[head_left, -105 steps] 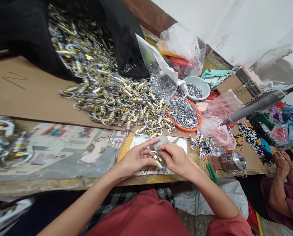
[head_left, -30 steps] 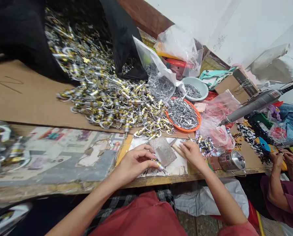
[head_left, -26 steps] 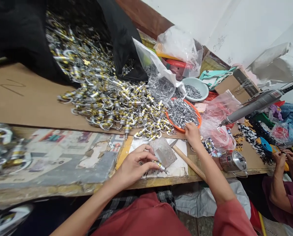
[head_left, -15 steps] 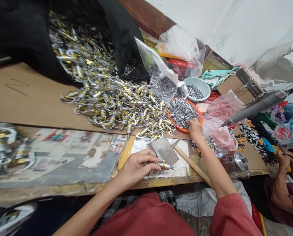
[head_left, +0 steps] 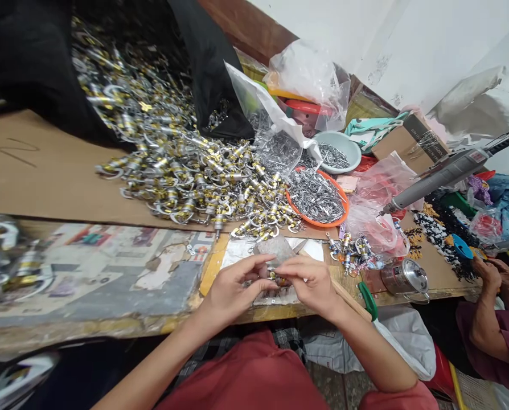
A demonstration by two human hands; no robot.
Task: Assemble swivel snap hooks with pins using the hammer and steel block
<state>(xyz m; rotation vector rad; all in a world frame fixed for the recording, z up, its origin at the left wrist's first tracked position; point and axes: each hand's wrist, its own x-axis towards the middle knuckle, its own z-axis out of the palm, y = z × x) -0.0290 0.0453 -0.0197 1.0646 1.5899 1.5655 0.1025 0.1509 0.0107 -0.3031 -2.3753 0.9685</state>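
My left hand (head_left: 233, 290) and my right hand (head_left: 310, 282) meet at the table's near edge, fingers pinched together on one small gold-and-silver clasp (head_left: 276, 278). Both hands hover over a white sheet (head_left: 237, 250) and partly cover a grey metal block (head_left: 275, 247). A wooden handle (head_left: 351, 296) pokes out from under my right wrist. Just beyond lies a big heap of the same clasps (head_left: 186, 171), spilling from a black bag (head_left: 28, 62). An orange dish of small silver parts (head_left: 318, 196) sits to the right of the heap.
A pale bowl of metal bits (head_left: 337, 152) and plastic bags (head_left: 310, 85) stand at the back. A grey rotary tool (head_left: 442, 176) hangs at right, a small steel pot (head_left: 403, 279) near the edge. Another person's hands (head_left: 491, 273) work at far right. Brown cardboard (head_left: 41, 171) covers the left.
My right hand came back from the orange dish to the clasp in my left hand, and both now pinch it. The view has shifted a little.
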